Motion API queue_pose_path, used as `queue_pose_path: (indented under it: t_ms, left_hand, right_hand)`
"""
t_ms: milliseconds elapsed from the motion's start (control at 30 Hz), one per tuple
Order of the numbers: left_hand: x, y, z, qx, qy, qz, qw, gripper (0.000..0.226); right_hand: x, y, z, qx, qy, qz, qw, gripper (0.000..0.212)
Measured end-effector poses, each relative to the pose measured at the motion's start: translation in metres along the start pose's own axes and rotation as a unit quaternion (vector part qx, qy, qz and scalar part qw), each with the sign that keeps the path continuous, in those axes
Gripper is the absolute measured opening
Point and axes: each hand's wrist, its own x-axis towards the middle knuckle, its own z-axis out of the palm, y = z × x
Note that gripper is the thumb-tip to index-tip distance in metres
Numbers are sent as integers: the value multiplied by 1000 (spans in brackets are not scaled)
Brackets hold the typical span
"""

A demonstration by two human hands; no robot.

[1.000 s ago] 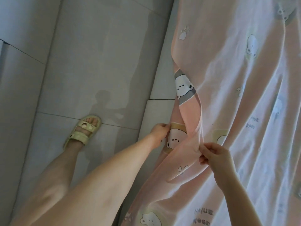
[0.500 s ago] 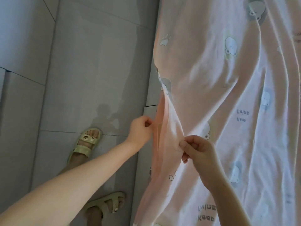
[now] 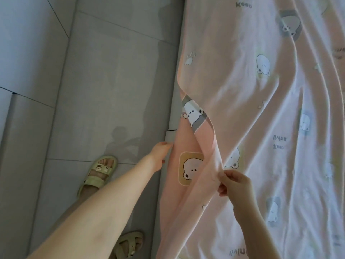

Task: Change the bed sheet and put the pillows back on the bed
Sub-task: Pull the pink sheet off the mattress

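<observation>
Change in the sheet: the hanging flap of the pink sheet (image 3: 242, 75) is opening wider than half a second ago, now showing a bear in a yellow square on its printed face, where it was bunching into a narrow fold.
Change in the hands: they are standing further apart than before, with the flap stretching between them.
Left hand (image 3: 161, 156): sitting at left of centre beside the bed's grey side (image 3: 172, 116), it is holding the flap's outer edge; its fingertips are hiding behind the cloth.
Right hand (image 3: 235, 185): at lower centre right, thumb and fingers are pinching the folded edge where the flap is meeting the spread part.
Where the sheet is: it is lying over the bed and filling the right half of the frame, creasing in long ridges, its edge drooping over the side at centre.
Floor (image 3: 112, 81): grey tiles are filling the left half.
Sandals (image 3: 100, 171): one pale green pair, both on the person's feet at lower left.
</observation>
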Motion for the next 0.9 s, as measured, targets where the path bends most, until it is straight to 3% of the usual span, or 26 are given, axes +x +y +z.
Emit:
queue_pose_path:
  t_ms: [133, 200, 267, 333, 433, 500, 600, 633, 667, 767, 900]
  left_hand:
    - [15, 21, 8, -85, -119, -20, 989, 33]
    - [13, 40, 6, -40, -189, -2, 981, 27]
    - [14, 56, -1, -21, -169, 10, 985, 21]
    - [21, 64, -14, -6, -91, 20, 996, 15]
    - [10, 74, -29, 50, -1, 23, 998, 39]
    - [3, 86, -31, 17, 20, -10, 1000, 35]
    - [4, 118, -41, -73, 61, -31, 995, 26]
    - [8, 132, -46, -54, 68, -22, 996, 27]
    - [9, 147, -48, -24, 74, -10, 997, 27]
    - [17, 192, -38, 111, 101, 43, 988, 25]
    - [37, 252, -6, 160, 106, 105, 976, 28]
  right_hand:
    - [3, 0, 34, -25, -182, 7, 983, 23]
    - [7, -10, 47, -15, -238, 16, 971, 23]
    - [16, -26, 51, 13, -258, 25, 966, 23]
    - [25, -42, 51, 11, -267, 33, 963, 22]
    - [36, -60, 61, -122, -298, 42, 946, 26]
    - [43, -68, 75, -264, -355, 43, 896, 23]
    - [59, -91, 88, -477, -413, 27, 775, 16]
    - [68, -102, 88, -503, -405, 0, 763, 18]
    - [77, -117, 86, -502, -375, -32, 779, 18]
    - [111, -163, 69, -410, -200, -100, 884, 24]
    - [164, -220, 46, -308, -127, -126, 934, 20]
